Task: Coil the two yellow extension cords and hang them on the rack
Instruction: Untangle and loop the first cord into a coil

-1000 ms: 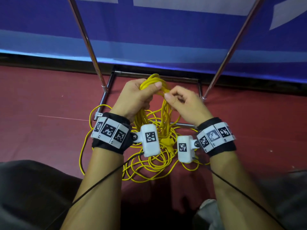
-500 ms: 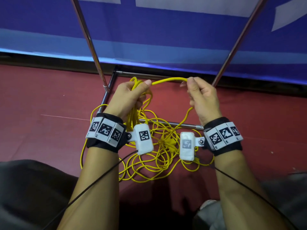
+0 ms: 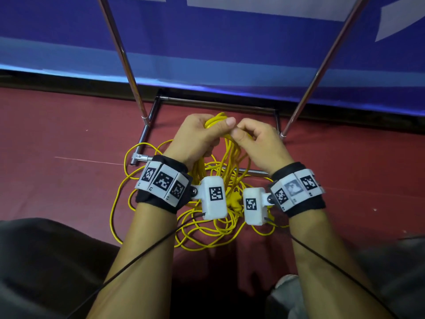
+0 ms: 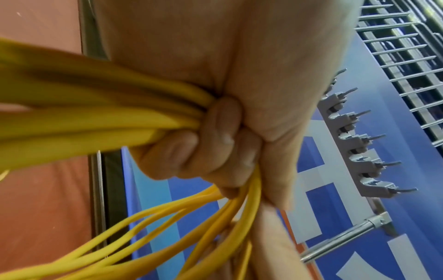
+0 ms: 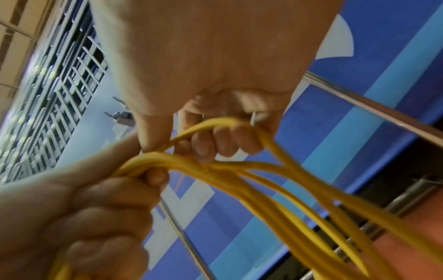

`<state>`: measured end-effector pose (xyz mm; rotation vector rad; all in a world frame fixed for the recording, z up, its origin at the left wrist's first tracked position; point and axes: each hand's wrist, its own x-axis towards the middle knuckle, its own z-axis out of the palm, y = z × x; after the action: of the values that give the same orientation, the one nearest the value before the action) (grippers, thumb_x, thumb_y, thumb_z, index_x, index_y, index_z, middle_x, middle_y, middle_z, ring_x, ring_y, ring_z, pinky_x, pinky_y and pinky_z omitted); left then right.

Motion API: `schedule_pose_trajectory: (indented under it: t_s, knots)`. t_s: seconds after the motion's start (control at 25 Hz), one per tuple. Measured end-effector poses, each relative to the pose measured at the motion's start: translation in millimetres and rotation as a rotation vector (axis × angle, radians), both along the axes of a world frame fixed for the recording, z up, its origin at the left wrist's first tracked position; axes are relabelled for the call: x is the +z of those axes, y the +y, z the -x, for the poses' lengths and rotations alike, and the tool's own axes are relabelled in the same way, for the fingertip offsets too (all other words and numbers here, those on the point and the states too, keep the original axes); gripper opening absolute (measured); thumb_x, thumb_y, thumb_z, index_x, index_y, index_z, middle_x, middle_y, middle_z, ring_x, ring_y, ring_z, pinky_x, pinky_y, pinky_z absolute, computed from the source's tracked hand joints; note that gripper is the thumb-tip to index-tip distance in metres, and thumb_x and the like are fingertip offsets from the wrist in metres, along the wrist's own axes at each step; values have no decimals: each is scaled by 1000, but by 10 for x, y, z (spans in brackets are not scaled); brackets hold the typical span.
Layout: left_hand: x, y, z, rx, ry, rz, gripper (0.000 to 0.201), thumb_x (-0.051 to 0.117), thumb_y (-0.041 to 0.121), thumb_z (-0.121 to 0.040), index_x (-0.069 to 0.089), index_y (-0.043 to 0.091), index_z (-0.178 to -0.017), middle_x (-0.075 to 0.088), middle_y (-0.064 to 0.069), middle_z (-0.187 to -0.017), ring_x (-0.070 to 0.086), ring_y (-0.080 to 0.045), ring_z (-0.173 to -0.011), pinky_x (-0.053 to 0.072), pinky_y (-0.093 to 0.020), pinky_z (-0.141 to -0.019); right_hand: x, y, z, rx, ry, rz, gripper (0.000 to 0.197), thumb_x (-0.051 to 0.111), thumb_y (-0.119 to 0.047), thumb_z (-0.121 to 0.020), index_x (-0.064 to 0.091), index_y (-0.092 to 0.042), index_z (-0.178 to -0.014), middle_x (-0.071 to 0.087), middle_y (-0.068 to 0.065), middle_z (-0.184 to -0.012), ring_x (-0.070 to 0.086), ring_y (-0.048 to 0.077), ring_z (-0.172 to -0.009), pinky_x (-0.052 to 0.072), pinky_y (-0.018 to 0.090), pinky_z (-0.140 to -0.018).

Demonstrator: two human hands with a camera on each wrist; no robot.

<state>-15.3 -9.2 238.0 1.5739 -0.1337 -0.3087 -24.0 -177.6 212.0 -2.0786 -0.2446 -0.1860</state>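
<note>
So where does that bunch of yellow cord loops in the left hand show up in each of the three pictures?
Head: the bunch of loops sits centre, gripped by the left hand.
Left wrist: the loops cross from the left edge into the curled fingers.
Right wrist: the loops arc across the middle, with the right hand adding a strand.
Shared landmark: the blue banner behind.

Both forearms reach forward, wrists close together. The left hand [image 3: 197, 137] is fisted around the cord [image 4: 100, 117] loops. The right hand [image 3: 257, 143] meets it, fingers [image 5: 225, 140] hooked over one strand.
</note>
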Motion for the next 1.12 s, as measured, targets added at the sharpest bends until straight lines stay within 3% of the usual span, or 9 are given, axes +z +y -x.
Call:
schedule_pose_trajectory:
  t_s: [0.16, 0.36, 0.52, 0.6, 0.68, 0.84, 0.96, 1.04, 1.12]
  knots:
    - [58, 89, -41, 190, 16, 139, 30, 59, 24, -98, 48, 16, -71, 27, 14, -44, 19, -6, -40, 18, -18, -39, -257, -211, 7, 137, 216, 17, 30, 61, -39, -93, 58, -19, -70, 54, -7, -58, 47, 9, -58, 39, 31, -63]
    - [10, 267, -135, 383, 12, 203, 25, 60, 23, -98, 51, 6, -82, 28, 12, -43, 21, -5, -36, 20, -17, -37, -450, -324, -14, -130, 224, -234, 32, 57, -31, -96, 55, -18, -67, 46, -13, -50, 40, 6, -49, 38, 36, -61]
    - [0, 348, -171, 568, 18, 317, 35, 61, 21, -97, 44, 17, -68, 31, 9, -43, 23, -7, -35, 21, -17, -39, -626, -395, 44, 144, 409, 151, 40, 60, -48, -90, 57, -13, -73, 47, -6, -60, 40, 5, -56, 34, 27, -58]
    - [30, 436, -192, 584, 3, 372, 36, 59, 22, -98, 44, 18, -66, 28, 9, -44, 22, -7, -36, 22, -18, -39, -724, -398, 100, 89, 436, 235, 41, 57, -48, -92, 54, -12, -72, 47, -4, -60, 41, 1, -51, 34, 26, -57]
    - [22, 482, -209, 554, -32, 299, 36, 60, 26, -98, 44, 19, -67, 28, 11, -44, 22, -7, -37, 22, -19, -40, -690, -396, 77, -88, 345, 135, 33, 55, -42, -95, 50, -17, -74, 44, -4, -60, 43, 6, -52, 35, 25, -55]
    - [-130, 446, -227, 569, -131, -6, 44, 65, 31, -93, 41, 21, -57, 37, 12, -42, 28, -11, -41, 25, -25, -46, -71, -303, -14, -317, -84, -137, 9, 47, -41, -95, 49, -32, -93, 47, -11, -70, 42, 6, -60, 35, 26, -59]
    - [-212, 384, -249, 576, -177, -160, 35, 67, 27, -88, 49, 14, -62, 44, 5, -50, 35, -12, -45, 33, -30, -52, 295, -223, 55, -317, -221, 166, 14, 49, -33, -97, 58, -22, -97, 52, -6, -69, 49, 15, -65, 36, 32, -61]
    - [-204, 316, -245, 536, -201, -144, 25, 66, 22, -87, 51, 9, -71, 44, 0, -56, 36, -10, -47, 33, -26, -51, 379, -161, 105, -225, -83, 523, 17, 54, -35, -94, 64, -22, -98, 64, -1, -79, 61, 25, -81, 46, 35, -69]
    - [-177, 243, -230, 443, -184, -76, 23, 64, 26, -86, 53, 6, -81, 45, -8, -62, 38, -13, -50, 34, -25, -48, 369, -55, 138, -27, 82, 685, 18, 55, -36, -92, 67, -26, -100, 68, 0, -91, 62, 29, -94, 49, 37, -78]
